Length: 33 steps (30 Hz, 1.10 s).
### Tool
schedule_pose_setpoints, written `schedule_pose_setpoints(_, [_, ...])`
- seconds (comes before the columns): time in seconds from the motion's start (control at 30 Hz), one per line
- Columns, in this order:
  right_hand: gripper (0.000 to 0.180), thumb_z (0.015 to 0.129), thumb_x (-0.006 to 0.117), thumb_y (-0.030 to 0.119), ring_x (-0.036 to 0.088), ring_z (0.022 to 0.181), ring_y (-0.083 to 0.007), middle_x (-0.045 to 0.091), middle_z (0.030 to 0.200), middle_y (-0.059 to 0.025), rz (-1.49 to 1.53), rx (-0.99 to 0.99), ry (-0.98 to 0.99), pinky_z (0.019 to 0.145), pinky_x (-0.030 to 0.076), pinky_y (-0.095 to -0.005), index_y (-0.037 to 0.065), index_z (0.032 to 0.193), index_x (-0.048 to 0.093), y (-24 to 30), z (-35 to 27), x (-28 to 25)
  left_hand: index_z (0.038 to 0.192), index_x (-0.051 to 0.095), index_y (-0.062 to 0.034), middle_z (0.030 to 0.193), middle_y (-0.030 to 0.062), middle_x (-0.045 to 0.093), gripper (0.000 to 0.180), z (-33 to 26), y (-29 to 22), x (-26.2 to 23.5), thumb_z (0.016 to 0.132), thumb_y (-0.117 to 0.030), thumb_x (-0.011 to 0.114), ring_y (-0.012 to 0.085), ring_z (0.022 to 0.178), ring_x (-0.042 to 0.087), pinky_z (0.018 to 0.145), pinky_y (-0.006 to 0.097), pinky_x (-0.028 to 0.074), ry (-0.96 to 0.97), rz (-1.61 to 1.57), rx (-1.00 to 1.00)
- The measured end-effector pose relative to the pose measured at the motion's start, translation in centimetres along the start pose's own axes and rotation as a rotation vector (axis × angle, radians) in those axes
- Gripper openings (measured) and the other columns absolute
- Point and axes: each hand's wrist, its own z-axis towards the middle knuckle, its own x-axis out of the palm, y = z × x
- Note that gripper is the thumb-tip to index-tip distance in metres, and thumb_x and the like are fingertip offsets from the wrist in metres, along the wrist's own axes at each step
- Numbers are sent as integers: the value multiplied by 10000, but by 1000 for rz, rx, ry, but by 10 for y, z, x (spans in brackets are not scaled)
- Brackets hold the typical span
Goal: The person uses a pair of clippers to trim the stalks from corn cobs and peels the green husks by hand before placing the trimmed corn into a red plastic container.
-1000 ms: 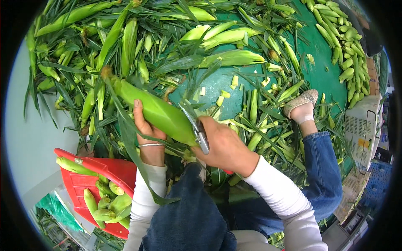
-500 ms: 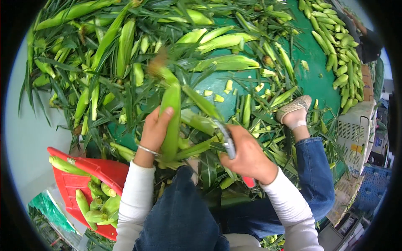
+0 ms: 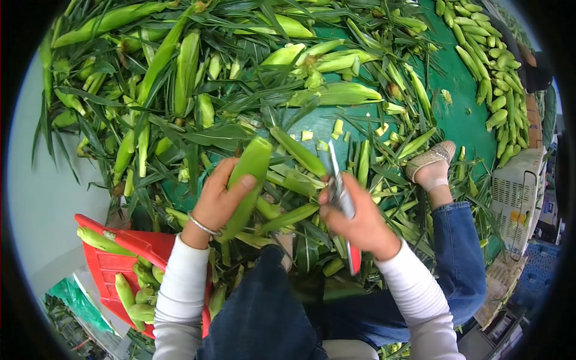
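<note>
My left hand (image 3: 217, 201) is wrapped round a green ear of corn (image 3: 252, 165) in its husk, thumb across its front. The ear stands tilted, and its upper end is blunt and pale. To the right, my right hand (image 3: 359, 219) grips a knife (image 3: 341, 195) with a silvery blade pointing up and away; red (image 3: 355, 261) shows at the lower end of its handle. The blade is apart from the ear. Between my hands lie other green husked pieces (image 3: 298, 150) and loose leaves.
A red plastic basket (image 3: 108, 276) with several ears stands at my left. Leaves and uncut ears (image 3: 186, 72) heap across the green floor (image 3: 447, 66). Trimmed ears (image 3: 504, 78) are piled at the far right, near a whitish crate (image 3: 513, 195). My shod foot (image 3: 433, 162) rests at the right.
The ear's upper end, which carried brown silk, is now blunt and bare of it. My right hand has turned the knife upright. My left hand has tipped the ear slightly right.
</note>
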Motion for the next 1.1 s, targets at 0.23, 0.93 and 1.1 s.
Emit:
schedule_pose_setpoints(0.23, [456, 725, 649, 109, 586, 783, -283, 553, 903, -172, -386, -447, -31, 711, 482, -385, -17, 1127, 475, 9, 9, 50, 1206, 472, -41, 1018, 82, 602, 455, -3, -11, 29, 996, -417, 327, 132, 888, 581, 769, 282, 481, 81, -702, -268])
schedule_pose_setpoints(0.93, [539, 655, 658, 197, 440, 1143, -366, 504, 1216, -195, -1220, -186, 67, 897, 419, -491, -3, 1133, 506, -89, 145, 27, 1122, 602, -7, 1014, 137, 655, 325, 6, 1, -172, 806, -22, 526, 231, 923, 641, 844, 306, 493, -312, 373, -29])
schedule_pose_setpoints(1.1, [490, 673, 654, 201, 434, 1139, -370, 521, 1141, -185, -1118, -72, 436, 879, 408, -508, -6, 1089, 499, -111, 32, 38, 1172, 483, 33, 1084, 237, 518, 494, 158, 133, -110, 736, -140, 638, 422, 1010, 536, 860, 466, 452, -748, 833, -247])
